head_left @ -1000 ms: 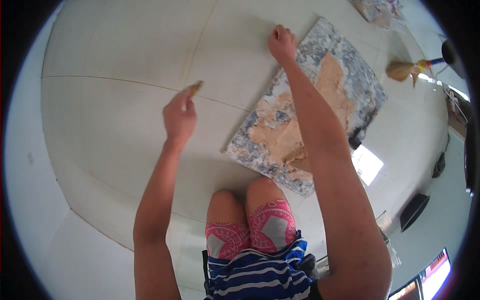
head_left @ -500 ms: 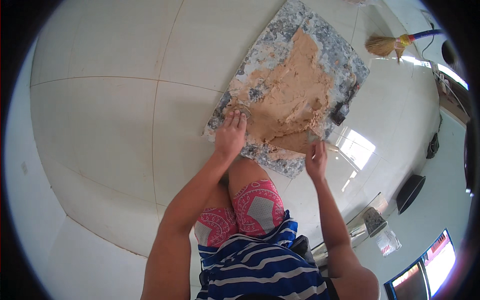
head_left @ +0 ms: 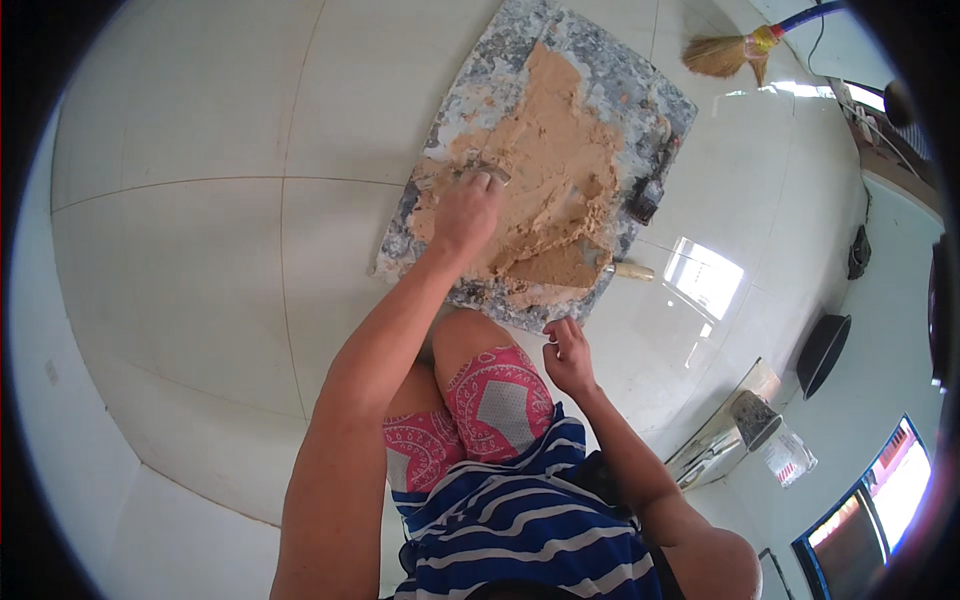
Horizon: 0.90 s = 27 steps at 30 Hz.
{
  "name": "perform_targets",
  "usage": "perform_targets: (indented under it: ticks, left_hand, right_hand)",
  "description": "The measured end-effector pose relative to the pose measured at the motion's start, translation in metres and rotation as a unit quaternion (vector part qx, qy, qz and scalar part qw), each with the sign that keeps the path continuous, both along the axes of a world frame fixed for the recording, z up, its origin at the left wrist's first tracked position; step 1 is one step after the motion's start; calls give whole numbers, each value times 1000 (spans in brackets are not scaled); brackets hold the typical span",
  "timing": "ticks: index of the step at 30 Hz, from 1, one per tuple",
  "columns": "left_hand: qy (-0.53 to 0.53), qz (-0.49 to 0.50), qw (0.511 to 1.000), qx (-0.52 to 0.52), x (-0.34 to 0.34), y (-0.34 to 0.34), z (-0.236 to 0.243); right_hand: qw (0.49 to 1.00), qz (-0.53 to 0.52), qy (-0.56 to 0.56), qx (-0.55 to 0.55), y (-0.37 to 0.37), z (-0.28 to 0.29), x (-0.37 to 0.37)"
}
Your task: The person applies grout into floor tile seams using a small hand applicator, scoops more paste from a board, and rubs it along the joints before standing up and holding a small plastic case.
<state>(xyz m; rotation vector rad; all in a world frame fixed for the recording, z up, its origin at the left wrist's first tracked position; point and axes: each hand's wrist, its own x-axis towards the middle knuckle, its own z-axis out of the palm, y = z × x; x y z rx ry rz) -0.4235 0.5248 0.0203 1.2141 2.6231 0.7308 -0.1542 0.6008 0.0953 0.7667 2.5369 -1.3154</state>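
My left hand point(head_left: 470, 210) grips a small flat scraper point(head_left: 497, 174) against tan paste point(head_left: 560, 130) spread over a mottled grey board point(head_left: 463, 78) on the tiled floor. My right hand point(head_left: 566, 352) is below the board's near edge, fingers curled with nothing visible in them. Just above it lies a trowel with a pale wooden handle point(head_left: 632, 271), its blade coated in paste. A dark, brush-like tool point(head_left: 648, 198) rests on the board's right edge.
A straw broom point(head_left: 730, 57) leans at the upper right. Along the right wall point(head_left: 865, 330) are a black basin point(head_left: 823, 355), a grey bucket point(head_left: 755, 418) and a clear container point(head_left: 788, 455). The left wall point(head_left: 85, 430) curves along the floor's edge.
My left hand has moved from the bare tiles onto the paste, then farther up it. My right hand has come down from the top, touched near the trowel handle and left it.
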Motion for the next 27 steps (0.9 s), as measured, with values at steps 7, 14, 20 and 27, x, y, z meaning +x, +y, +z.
perform_targets:
  ticks: [7,14,20,27]
  left_hand:
    - [-121,8,991,51,65,23,9]
    - [-148,-173,973,41,44,3,12]
    - [-502,266,779,266,-40,-91,32]
    - [-550,341,555,522,-132,-163,33]
  right_hand:
    - [999,12,-39,36,15,-4,22]
    - [999,29,-19,33,14,-5,2]
    - [998,5,69,-11,6,-19,-84]
    - [965,91,246,-22,-47,-62,-287]
